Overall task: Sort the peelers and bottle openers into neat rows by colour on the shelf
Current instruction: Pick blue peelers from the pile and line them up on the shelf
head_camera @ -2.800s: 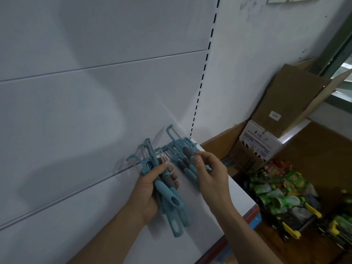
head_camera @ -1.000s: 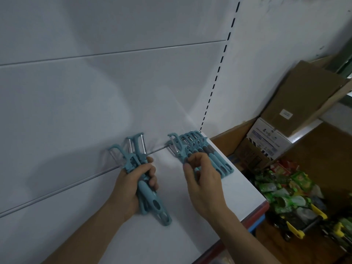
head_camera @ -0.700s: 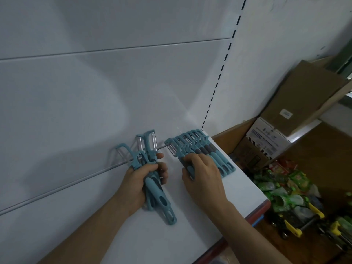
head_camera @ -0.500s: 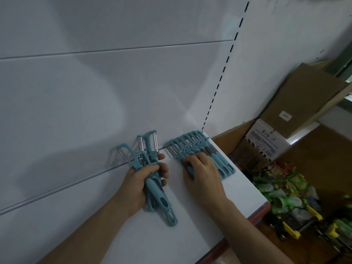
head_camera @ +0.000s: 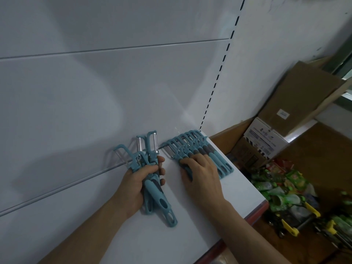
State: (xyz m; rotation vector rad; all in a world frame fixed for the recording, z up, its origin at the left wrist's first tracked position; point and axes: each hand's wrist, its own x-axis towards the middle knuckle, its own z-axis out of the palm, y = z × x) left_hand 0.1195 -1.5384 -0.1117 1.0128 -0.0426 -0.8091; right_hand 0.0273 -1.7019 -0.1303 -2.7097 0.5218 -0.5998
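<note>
Teal peelers [head_camera: 202, 155] lie side by side in a tight row at the right end of the white shelf [head_camera: 242, 189], heads towards the back panel. Our right grip [head_camera: 203, 176] rests flat on that row, fingers spread across the handles and grasping nothing, squaring them up. Our left grip [head_camera: 133, 187] is clenched round a bundle of matching peelers [head_camera: 162, 202], just beside the row. We judge the teal row part-built. The next move calls for drawing one peeler from the bundle and laying it snug and parallel against the row's left edge.
</note>
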